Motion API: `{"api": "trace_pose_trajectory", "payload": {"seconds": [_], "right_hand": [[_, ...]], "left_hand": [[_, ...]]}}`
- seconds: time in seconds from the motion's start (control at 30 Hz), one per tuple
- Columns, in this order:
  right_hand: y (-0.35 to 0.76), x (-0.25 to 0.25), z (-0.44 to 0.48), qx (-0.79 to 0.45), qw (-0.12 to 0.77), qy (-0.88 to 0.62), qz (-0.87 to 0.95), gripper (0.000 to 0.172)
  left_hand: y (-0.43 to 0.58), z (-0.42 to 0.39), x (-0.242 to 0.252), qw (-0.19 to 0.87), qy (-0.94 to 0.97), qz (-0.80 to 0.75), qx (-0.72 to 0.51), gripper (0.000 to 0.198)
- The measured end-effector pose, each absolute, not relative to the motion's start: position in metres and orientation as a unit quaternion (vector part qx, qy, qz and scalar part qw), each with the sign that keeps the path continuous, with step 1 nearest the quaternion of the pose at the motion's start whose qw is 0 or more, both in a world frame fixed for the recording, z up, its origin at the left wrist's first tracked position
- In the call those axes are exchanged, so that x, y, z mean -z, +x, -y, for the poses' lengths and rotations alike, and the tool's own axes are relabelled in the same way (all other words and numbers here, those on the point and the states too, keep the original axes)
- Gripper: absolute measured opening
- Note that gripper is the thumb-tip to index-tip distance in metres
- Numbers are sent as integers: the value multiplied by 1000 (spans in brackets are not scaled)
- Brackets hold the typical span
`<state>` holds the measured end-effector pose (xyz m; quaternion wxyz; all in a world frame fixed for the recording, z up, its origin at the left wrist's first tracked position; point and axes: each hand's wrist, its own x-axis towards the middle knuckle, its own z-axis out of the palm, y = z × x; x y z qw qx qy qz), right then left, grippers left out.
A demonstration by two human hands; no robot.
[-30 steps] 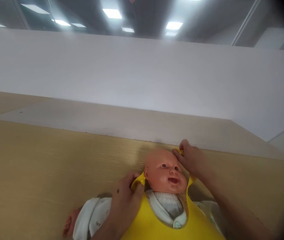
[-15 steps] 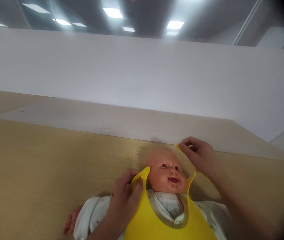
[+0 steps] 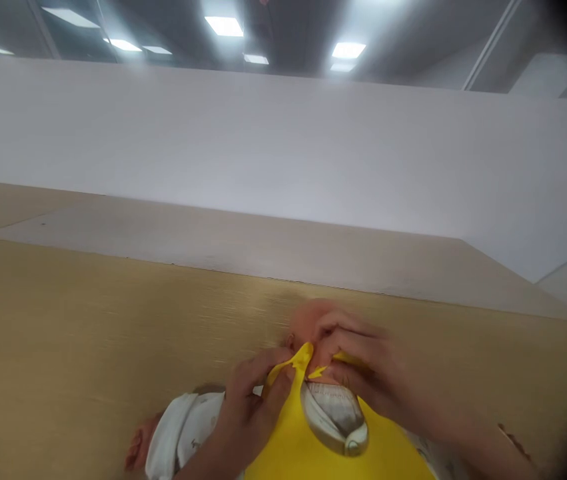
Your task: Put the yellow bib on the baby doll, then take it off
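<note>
A baby doll (image 3: 308, 317) lies on its back on a wooden table (image 3: 113, 313), and most of its face is hidden behind my right hand (image 3: 363, 363). That hand pinches the end of one strap of a yellow silicone bib (image 3: 308, 427) over the doll's chin. My left hand (image 3: 256, 407) grips the other strap (image 3: 296, 360) beside the doll's cheek. The two strap ends meet between my fingers, but their join is hidden. The bib covers the doll's chest, and a white garment (image 3: 193, 427) shows at its side.
The doll's bare hand (image 3: 136, 450) rests at the lower left beside its sleeve. Behind the wooden table lies a paler, lower surface (image 3: 213, 243), then a white wall (image 3: 263, 147). Ceiling lights (image 3: 223, 25) shine above.
My right hand has moved down and inward across the doll's face, carrying its strap. The two bib straps now meet under the chin, and the bib's neck opening has shifted.
</note>
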<state>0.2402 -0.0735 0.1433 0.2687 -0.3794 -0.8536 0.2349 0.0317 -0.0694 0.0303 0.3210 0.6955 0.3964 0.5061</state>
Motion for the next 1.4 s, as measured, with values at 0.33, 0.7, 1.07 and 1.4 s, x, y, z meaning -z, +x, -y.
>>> {"api": "trace_pose_trajectory", "payload": {"seconds": [0.33,0.7,1.07,1.4], "right_hand": [[236,-139,74,-208,201,-422,859,12],[231,-138,77,-171,179,-396,884,20],[229,-137,82,-163,188,-453,856,6],[251,-148,89,-262,178,-459,830,33]], "left_hand": [[37,72,-50,347,722,-399,-446,19],[37,70,-51,274,768,-380,-438,15],[38,73,-56,240,773,-363,-462,15],[38,78,-54,320,745,-429,-399,21]]}}
